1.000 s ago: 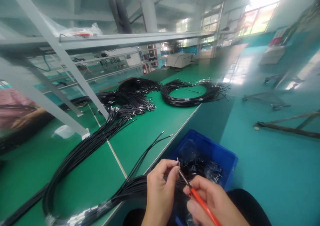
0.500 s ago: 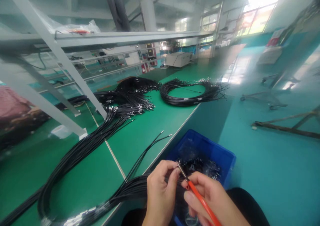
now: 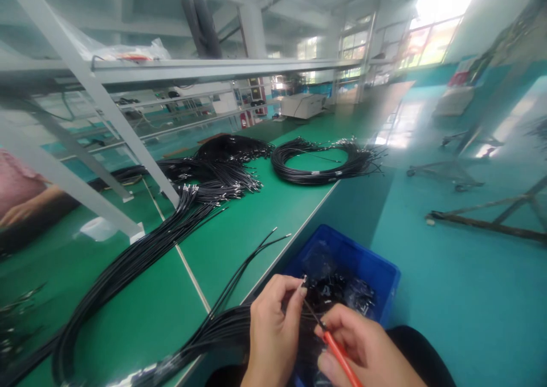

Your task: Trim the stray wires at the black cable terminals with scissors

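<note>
My left hand (image 3: 273,321) is closed in a pinch, with a small metal-tipped cable end (image 3: 305,280) poking up past the fingertips. My right hand (image 3: 361,341) grips a red-handled tool (image 3: 339,355) with a thin dark metal end; its exact kind is not clear. The tool's point is just below and right of the left fingertips, and I cannot tell if it touches the cable. A bundle of black cables (image 3: 222,325) runs from the bench behind my left hand. Below both hands, a blue bin (image 3: 387,278) holds dark small parts in clear plastic.
On the green bench (image 3: 205,250) lie a coiled cable ring (image 3: 311,176), loose cable piles (image 3: 231,147) and a long bundle (image 3: 123,267). Shelf posts (image 3: 128,119) rise at left, near a white roll (image 3: 98,229). Another person's arm (image 3: 34,204) is at far left.
The tool and my right hand have drawn slightly down and away from the left fingertips, exposing the metal tip. At far left, another person's hand has come into clearer view.
</note>
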A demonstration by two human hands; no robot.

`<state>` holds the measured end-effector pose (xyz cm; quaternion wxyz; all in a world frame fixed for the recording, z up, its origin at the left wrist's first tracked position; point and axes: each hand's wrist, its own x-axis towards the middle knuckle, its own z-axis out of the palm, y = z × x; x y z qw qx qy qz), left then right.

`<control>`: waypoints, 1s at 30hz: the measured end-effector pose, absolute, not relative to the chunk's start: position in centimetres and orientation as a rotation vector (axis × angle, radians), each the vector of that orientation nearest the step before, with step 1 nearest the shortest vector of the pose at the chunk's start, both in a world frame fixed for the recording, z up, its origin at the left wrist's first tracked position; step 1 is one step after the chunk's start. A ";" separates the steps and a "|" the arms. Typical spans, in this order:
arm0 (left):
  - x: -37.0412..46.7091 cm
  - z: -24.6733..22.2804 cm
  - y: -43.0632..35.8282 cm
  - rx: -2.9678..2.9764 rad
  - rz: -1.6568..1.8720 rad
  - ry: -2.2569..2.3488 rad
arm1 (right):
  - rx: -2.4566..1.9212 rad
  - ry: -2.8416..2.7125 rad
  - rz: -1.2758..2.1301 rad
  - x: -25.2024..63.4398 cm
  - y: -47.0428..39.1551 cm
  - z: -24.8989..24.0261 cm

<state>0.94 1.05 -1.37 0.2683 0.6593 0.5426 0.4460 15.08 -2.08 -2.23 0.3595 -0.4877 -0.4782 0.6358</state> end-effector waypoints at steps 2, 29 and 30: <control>0.9 -1.1 1.0 1.816 1.182 1.460 | -1.267 -1.173 1.476 15.3 -2.2 -2.6; 1.0 -0.9 0.4 1.999 1.028 1.512 | -1.166 -0.787 1.172 13.1 0.4 -1.3; 0.8 -0.8 0.5 1.958 1.029 1.505 | -1.169 -0.802 1.156 13.3 0.2 -1.2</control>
